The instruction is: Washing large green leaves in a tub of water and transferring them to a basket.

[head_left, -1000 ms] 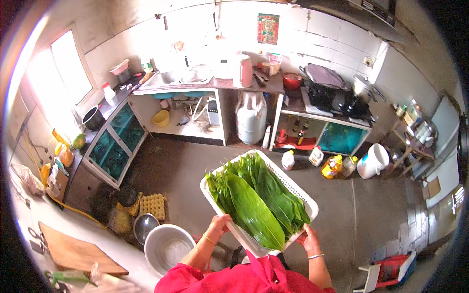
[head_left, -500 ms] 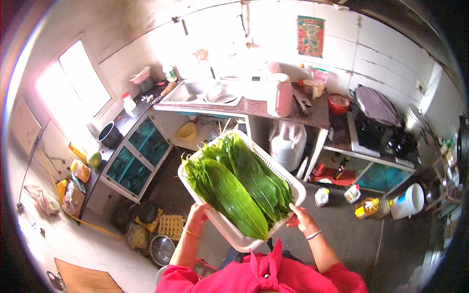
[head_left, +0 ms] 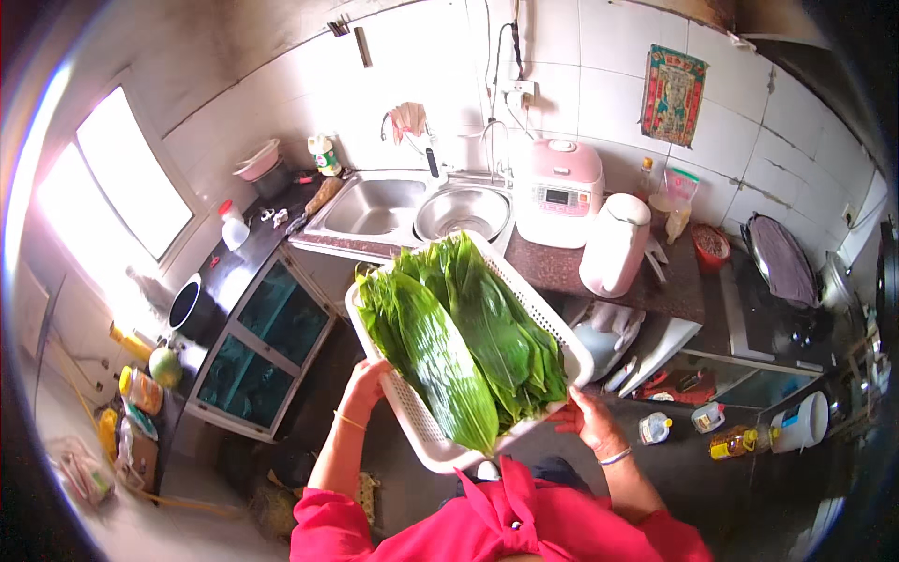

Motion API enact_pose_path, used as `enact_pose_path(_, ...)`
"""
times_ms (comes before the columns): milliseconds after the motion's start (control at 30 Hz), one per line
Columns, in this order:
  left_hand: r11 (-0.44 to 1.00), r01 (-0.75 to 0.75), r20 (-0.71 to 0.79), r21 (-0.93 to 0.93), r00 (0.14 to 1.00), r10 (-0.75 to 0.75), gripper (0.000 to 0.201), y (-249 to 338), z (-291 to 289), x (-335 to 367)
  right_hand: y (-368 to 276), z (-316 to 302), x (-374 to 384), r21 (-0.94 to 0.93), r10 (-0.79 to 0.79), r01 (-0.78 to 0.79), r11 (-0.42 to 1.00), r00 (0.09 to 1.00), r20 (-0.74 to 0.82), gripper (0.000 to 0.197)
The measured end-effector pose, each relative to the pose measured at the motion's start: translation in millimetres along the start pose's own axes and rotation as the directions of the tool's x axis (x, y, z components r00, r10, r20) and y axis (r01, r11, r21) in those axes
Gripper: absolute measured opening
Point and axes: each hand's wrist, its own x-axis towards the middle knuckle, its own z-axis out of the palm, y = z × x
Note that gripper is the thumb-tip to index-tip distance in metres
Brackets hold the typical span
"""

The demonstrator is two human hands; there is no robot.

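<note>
Between my hands hangs a white plastic basket [head_left: 426, 448] with perforated sides. Long green leaves [head_left: 445, 347] lie stacked in it, their tips fanned toward the far end and one broad leaf on top at the near end. My left hand [head_left: 368, 382] grips the basket's left wall near its close corner. On the opposite side my right hand [head_left: 590, 420] holds the right near corner, its fingers partly hidden beneath the rim. The basket is held in the air in front of my red top, its far edge overlapping the counter front in the picture.
Ahead is a double steel sink [head_left: 375, 206] in the counter. A pink rice cooker [head_left: 559, 192] and a pink kettle [head_left: 616, 245] stand right of it. Glass-doored cabinets [head_left: 267, 337] line the left. Bottles [head_left: 655, 428] and a white bucket [head_left: 801, 421] are on the right-hand floor.
The view has shifted so that the sink and counter appear nearer and the rice cooker shows clearly. Both hands keep their hold on the basket, which looks nearly unchanged relative to me.
</note>
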Motion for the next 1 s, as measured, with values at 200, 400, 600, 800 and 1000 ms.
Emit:
enact_pose_path(200, 0.985, -0.035, 0.013, 0.169, 0.999, 0.034, 0.019, 58.7, -14.3, 101.7, -20.4, 41.0, 69.0, 0.01, -0.042, 0.043, 0.999, 0.999, -0.02, 0.029)
enact_pose_path(400, 0.989, -0.04, 0.095, 0.142, 0.995, 0.026, 0.023, 116.2, -8.2, 169.3, -33.0, 62.9, 138.1, 0.068, -0.114, 0.11, 0.992, 0.992, 0.052, 0.027)
enact_pose_path(600, 0.976, 0.029, 0.127, 0.215, 0.99, -0.057, 0.022, 129.2, -17.3, 255.1, -36.9, 80.1, 176.3, 0.071, -0.082, 0.083, 0.994, 0.996, -0.02, 0.029)
enact_pose_path(800, 0.96, 0.059, 0.35, 0.274, 0.924, -0.156, 0.021, 135.8, 22.9, 359.3, -33.7, 85.7, 213.6, 0.064, -0.122, 0.137, 0.988, 0.973, -0.196, 0.032)
enact_pose_path(1000, 0.961, 0.113, 0.453, 0.253, 0.864, -0.221, 0.017, 138.4, 32.1, 453.3, -38.2, 109.9, 259.5, 0.041, -0.217, 0.241, 0.97, 0.926, -0.309, 0.028)
